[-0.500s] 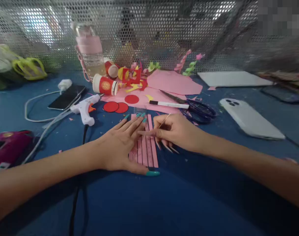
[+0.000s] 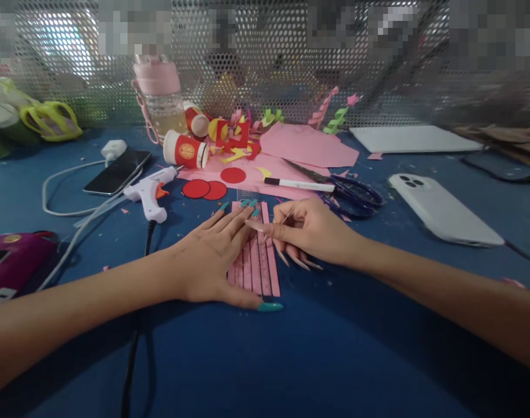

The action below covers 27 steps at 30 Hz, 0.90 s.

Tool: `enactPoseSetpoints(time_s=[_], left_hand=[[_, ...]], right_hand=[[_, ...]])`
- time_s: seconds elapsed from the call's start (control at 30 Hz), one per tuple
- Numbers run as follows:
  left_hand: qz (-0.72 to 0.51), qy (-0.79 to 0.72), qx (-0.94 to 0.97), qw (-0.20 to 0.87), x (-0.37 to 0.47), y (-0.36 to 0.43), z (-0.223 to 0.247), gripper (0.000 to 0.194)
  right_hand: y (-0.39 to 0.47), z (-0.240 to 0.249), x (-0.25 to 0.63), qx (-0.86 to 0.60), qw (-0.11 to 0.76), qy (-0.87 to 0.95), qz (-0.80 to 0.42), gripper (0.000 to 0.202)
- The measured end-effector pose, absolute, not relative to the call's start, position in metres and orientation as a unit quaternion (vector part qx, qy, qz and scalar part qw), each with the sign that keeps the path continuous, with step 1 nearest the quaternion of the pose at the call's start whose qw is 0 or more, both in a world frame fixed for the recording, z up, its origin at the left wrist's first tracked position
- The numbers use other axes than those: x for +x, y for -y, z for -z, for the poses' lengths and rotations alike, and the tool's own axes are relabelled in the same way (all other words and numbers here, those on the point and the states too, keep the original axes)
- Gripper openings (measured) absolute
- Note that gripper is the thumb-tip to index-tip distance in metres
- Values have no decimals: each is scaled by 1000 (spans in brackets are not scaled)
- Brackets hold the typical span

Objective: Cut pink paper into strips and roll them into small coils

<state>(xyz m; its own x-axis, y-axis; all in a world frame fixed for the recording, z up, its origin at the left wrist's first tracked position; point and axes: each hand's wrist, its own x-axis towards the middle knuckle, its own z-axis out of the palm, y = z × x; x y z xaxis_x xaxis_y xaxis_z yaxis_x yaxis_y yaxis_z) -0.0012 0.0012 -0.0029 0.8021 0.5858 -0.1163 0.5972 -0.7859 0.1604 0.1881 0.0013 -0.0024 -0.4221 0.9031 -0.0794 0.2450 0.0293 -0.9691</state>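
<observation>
My left hand lies flat with fingers spread over pink paper strips set side by side on the blue table. A clear, marked strip like a ruler shows beyond my fingertips and seems to lie over the paper. Just right of it, my right hand is closed in a pinch on a thin pale stick, its tip near the strips. Whether the tip touches the paper, I cannot tell.
Behind my hands are red paper circles, a marker, scissors and pink sheets. Left are a glue gun, paper cup, bottle and black phone. A white phone lies right.
My right hand has shifted slightly, its thumb and index finger tilting a little over the strips. My left hand stays in place.
</observation>
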Motion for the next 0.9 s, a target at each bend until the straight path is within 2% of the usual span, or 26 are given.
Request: enactPoseSetpoints(time_s=[0.53,0.73,0.9], left_hand=[[36,-321,940,109,0,-1,2,112],[37,-333,934,121,-1,-1,2,113],[30,-334,933,130,-2,-1,3,113]], right_hand=[[5,4,189,-431,285,729,-449,39],[12,5,191,-401,249,744,-473,37],[16,4,190,-394,256,751,-464,41]])
